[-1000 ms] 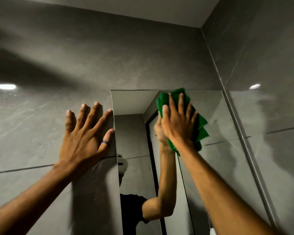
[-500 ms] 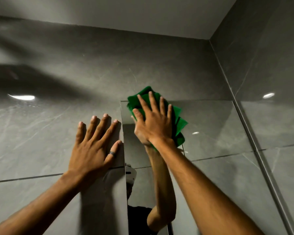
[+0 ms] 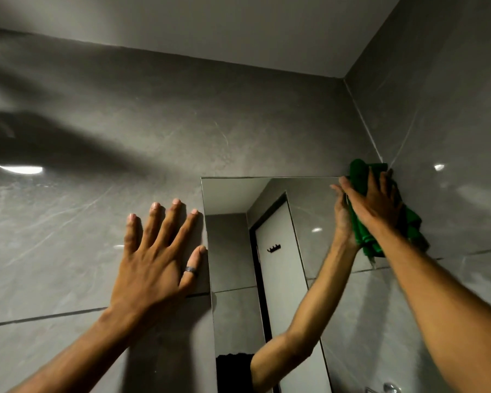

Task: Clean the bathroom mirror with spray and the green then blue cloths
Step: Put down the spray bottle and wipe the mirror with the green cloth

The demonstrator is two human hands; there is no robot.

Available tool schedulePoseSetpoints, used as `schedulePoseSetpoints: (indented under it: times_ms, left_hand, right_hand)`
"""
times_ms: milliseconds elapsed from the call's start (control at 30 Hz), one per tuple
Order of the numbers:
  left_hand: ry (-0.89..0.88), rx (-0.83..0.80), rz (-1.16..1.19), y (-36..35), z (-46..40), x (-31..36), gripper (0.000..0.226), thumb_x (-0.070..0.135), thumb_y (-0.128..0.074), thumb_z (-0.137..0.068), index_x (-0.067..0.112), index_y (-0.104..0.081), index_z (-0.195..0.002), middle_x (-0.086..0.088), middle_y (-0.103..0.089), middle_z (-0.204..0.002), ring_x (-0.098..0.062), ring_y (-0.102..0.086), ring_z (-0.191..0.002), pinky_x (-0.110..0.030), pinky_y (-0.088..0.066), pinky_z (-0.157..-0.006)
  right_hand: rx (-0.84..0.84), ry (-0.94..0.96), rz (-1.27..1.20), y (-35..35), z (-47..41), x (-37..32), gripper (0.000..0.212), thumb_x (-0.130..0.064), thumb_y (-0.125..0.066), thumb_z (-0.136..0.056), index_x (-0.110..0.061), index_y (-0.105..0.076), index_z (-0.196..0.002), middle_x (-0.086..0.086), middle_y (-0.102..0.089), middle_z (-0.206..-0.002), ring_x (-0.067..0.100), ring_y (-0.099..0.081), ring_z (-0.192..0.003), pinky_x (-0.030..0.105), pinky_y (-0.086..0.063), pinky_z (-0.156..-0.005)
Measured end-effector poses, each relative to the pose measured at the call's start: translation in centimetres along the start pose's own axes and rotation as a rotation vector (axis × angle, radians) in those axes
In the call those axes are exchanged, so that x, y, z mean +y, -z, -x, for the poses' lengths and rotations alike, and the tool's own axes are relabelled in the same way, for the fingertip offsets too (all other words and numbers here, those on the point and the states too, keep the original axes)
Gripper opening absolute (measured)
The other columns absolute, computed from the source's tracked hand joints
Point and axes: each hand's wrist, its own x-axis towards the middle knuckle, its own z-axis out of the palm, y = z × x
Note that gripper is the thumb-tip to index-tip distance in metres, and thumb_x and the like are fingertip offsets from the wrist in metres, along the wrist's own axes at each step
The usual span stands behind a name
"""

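A frameless bathroom mirror (image 3: 233, 251) hangs on the grey tiled wall, reaching to the corner on the right. My right hand (image 3: 373, 205) presses a crumpled green cloth (image 3: 359, 174) flat against the mirror's top right corner, fingers spread over it. Part of the cloth hangs below the hand. My left hand (image 3: 156, 256) lies flat and open on the wall tile just left of the mirror's edge, with a ring on the thumb. The spray bottle and the blue cloth are out of view.
The side wall (image 3: 451, 137) meets the mirror wall in a corner right by the cloth. The ceiling (image 3: 238, 29) is close above. The mirror reflects a door with a black hook (image 3: 273, 248). A chrome fitting (image 3: 390, 387) shows at the bottom edge.
My right hand has swept the green cloth from the mirror's top left across to its top right corner. The left hand has stayed flat on the wall.
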Motion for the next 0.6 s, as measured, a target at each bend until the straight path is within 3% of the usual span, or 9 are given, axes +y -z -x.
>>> schedulePoseSetpoints:
  times_ms: [200, 367, 433, 500, 600]
  left_hand:
    - [-0.025, 0.017, 0.027, -0.6, 0.0, -0.1, 0.073, 0.065, -0.01, -0.1, 0.031, -0.003, -0.165, -0.006, 0.004, -0.175, -0.031, 0.01, -0.161, -0.061, -0.001, -0.129]
    - [-0.011, -0.122, 0.156, 0.9, -0.2, -0.5, 0.071, 0.062, -0.008, -0.099, 0.035, 0.002, -0.163, -0.002, 0.015, -0.173, -0.029, 0.022, -0.158, -0.059, 0.01, -0.128]
    - [0.025, -0.213, 0.387, 2.0, -0.4, -0.5, 0.07, 0.059, -0.009, -0.097, 0.036, -0.003, -0.164, 0.002, 0.012, -0.173, -0.023, 0.024, -0.157, -0.053, 0.019, -0.127]
    - [0.152, -0.297, 0.837, 4.2, -0.4, -0.5, 0.07, 0.055, -0.015, -0.098, 0.033, -0.013, -0.164, 0.002, -0.001, -0.175, -0.015, 0.016, -0.159, -0.046, 0.017, -0.129]
    - [0.447, -0.342, 1.391, 7.1, 2.5, -0.3, 0.064, 0.048, -0.042, -0.103, 0.03, -0.022, -0.162, -0.003, -0.019, -0.172, -0.02, -0.017, -0.158, -0.046, -0.016, -0.129]
  right_hand:
    - [0.063, 0.145, -0.03, -1.2, 6.6, -5.1, 0.067, -0.061, -0.031, -0.098, -0.03, -0.027, -0.156, 0.004, -0.02, -0.168, 0.034, -0.028, -0.15, 0.058, -0.018, -0.123]
    - [-0.002, 0.211, -0.25, -1.6, 16.9, -14.0, 0.059, -0.053, -0.035, -0.099, -0.024, -0.043, -0.15, 0.008, -0.042, -0.158, 0.032, -0.04, -0.143, 0.049, -0.025, -0.121]
    - [-0.126, 0.105, -0.448, -1.2, 21.2, -16.7, 0.055, -0.051, -0.04, -0.101, -0.025, -0.045, -0.149, 0.011, -0.05, -0.151, 0.034, -0.044, -0.139, 0.047, -0.033, -0.118]
    - [-0.318, -0.147, -0.806, 0.6, 25.2, -19.5, 0.055, -0.051, -0.044, -0.101, -0.022, -0.047, -0.148, 0.01, -0.051, -0.149, 0.031, -0.048, -0.138, 0.043, -0.038, -0.116]
    - [-0.509, -0.507, -1.164, 5.0, 31.4, -21.9, 0.056, -0.047, -0.043, -0.102, -0.016, -0.045, -0.149, 0.01, -0.047, -0.154, 0.027, -0.045, -0.141, 0.035, -0.035, -0.116]
